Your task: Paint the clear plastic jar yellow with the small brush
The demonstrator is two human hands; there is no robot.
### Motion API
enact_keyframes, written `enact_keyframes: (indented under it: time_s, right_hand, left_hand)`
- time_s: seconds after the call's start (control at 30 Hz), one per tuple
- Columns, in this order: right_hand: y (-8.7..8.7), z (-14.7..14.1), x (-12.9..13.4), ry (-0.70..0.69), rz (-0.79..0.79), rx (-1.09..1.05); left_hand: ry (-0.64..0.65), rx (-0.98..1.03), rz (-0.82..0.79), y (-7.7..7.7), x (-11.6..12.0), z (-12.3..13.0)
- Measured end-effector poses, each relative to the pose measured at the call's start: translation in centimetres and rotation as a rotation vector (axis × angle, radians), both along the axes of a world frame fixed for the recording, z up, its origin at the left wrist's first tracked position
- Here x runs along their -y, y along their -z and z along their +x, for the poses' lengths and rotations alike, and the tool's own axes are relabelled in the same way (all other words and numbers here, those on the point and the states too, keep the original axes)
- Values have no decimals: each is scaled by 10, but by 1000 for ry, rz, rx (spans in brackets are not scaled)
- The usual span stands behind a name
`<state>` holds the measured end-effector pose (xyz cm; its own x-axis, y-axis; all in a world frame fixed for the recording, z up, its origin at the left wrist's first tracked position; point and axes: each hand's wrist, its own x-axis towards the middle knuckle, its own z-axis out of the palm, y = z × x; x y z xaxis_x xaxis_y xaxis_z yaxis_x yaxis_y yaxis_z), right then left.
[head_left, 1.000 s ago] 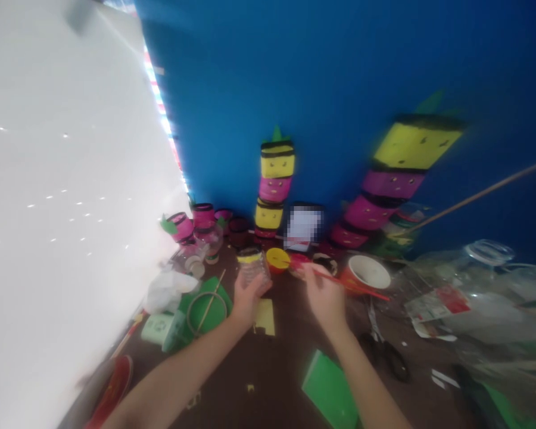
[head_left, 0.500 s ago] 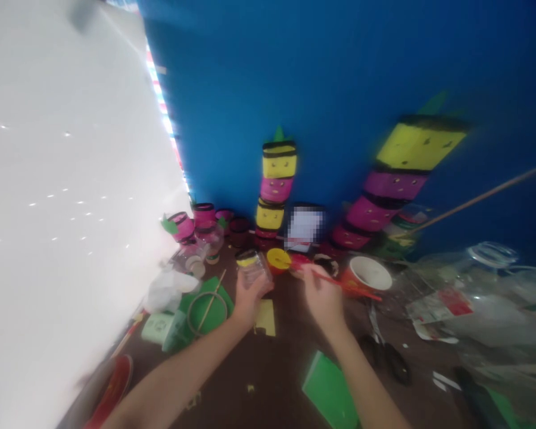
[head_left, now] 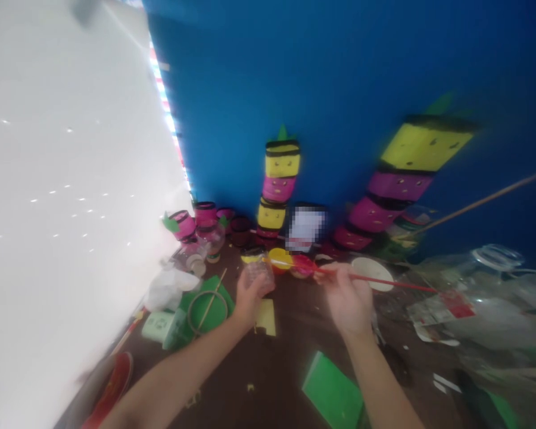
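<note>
Brush (head_left: 393,283) pinched by the right grip (head_left: 349,301) could smear the clear cup (head_left: 256,271) clasped by the left grip (head_left: 249,295) if its blurred, perhaps wet tip wobbles.

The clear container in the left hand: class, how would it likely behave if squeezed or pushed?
The clear container is probably light for its size: its see-through walls look like thin plastic. Those walls may flex if the left hand around it squeezes. Its side looks rounded, so it could roll if laid down.

One head view, from behind and above left hand (head_left: 250,293) and right hand (head_left: 349,301), fairly near, facing forward-down; table (head_left: 290,339) under both, wall (head_left: 339,89) beyond
</note>
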<state>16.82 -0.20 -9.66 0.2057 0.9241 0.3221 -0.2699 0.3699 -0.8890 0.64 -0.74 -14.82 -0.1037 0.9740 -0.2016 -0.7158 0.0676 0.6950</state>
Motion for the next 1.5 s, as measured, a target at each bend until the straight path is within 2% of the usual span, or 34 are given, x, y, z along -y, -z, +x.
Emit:
enact_keyframes:
  time_s: [0.27,0.53,0.73,0.9,1.27,1.5]
  right_hand:
    - [6,-4,0,-7,6,25]
    - [8,3,-5,68,0,-10]
    - [5,1,0,-17,39,18]
    - [9,-4,1,-38,32,68]
    - [10,0,-3,2,39,31]
    - [10,6,-7,31,39,-4]
  left_hand:
    - [3,-10,3,3,-1,0]
    - [13,-1,5,4,0,0]
    - [-28,-81,14,7,-1,1]
    - [-25,-128,25,9,0,2]
    - [-12,-140,73,15,-2,1]
    - [-12,-123,43,13,-2,1]
